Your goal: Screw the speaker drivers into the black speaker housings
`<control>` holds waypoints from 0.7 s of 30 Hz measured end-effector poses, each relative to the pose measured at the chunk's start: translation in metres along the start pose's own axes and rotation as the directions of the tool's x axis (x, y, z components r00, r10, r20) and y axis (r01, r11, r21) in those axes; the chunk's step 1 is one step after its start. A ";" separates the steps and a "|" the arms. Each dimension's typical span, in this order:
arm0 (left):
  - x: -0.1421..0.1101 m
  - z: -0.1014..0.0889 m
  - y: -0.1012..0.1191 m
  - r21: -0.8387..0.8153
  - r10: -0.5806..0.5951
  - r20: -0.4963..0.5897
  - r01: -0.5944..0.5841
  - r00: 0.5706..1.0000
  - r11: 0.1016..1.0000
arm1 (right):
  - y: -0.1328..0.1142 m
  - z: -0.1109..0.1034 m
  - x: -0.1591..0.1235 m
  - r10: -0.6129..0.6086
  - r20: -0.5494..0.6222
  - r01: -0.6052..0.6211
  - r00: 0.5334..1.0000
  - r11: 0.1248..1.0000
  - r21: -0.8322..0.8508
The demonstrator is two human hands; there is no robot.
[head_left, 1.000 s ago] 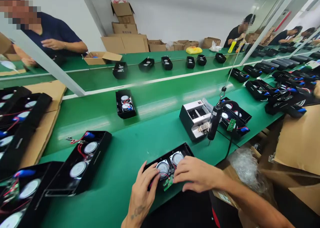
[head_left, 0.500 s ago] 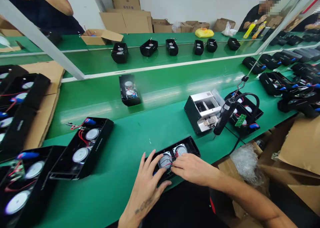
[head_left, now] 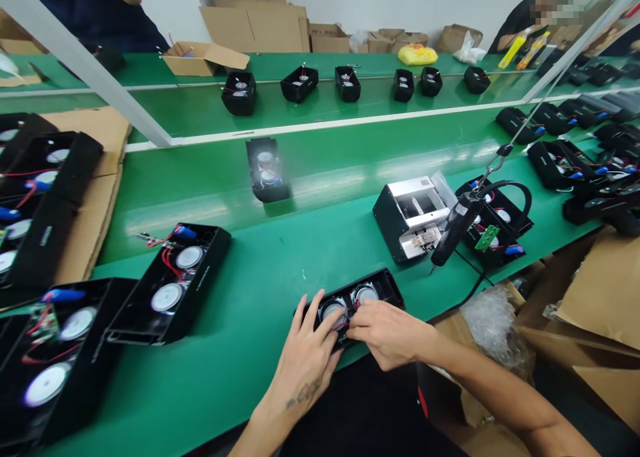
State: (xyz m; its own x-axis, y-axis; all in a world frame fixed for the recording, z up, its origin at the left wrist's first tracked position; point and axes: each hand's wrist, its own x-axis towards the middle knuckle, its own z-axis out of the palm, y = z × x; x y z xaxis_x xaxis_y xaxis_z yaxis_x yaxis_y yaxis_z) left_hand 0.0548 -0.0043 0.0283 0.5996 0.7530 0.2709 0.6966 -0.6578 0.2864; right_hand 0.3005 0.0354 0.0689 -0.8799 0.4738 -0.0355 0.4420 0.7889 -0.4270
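A black speaker box (head_left: 390,289) lies open side up on the green bench before me, with two round white-grey speakers (head_left: 365,293) and thin red wires in it. My left hand (head_left: 306,350) reaches over the box's left end, its fingers stretched out and the index finger bent inward over the left speaker (head_left: 332,310). My right hand (head_left: 387,330) comes from the right, its fingers pinched together at the middle of the box beside the red wires. What lies between those fingertips is hidden. Both hands' fingertips nearly meet.
Behind the box stand a small silver-black machine (head_left: 413,217) and a hanging black electric screwdriver (head_left: 457,229). More open speaker boxes (head_left: 173,283) lie to the left; others (head_left: 555,163) are stacked right. One box (head_left: 267,170) sits on the green belt. Cardboard cartons (head_left: 600,297) stand lower right.
The view has shifted slightly. My left fingers have drawn closer together, and its thumb is closer to the box. My right hand stays pinched at the middle. The box on the belt looks slightly moved.
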 end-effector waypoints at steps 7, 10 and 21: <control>-0.006 0.006 0.001 0.107 0.056 -0.021 -0.054 0.998 0.993 | 0.001 0.016 -0.007 -0.048 -0.072 0.040 0.996 0.994 -0.102; -0.001 0.009 -0.005 0.072 0.034 -0.013 -0.033 0.999 0.997 | -0.005 0.012 0.002 -0.001 -0.045 -0.007 0.999 0.987 -0.161; 0.080 -0.034 -0.076 -0.400 -0.109 0.430 0.297 0.896 0.867 | 0.033 -0.063 0.067 0.224 0.176 -0.250 0.959 0.958 0.141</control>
State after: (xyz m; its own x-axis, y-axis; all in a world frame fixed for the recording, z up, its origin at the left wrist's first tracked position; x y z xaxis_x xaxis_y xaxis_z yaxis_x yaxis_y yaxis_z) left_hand 0.0362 0.1056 0.0590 0.6308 0.7538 -0.1839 0.6250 -0.3531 0.6962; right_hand 0.2669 0.1185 0.1093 -0.7752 0.5618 -0.2890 0.6186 0.5823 -0.5275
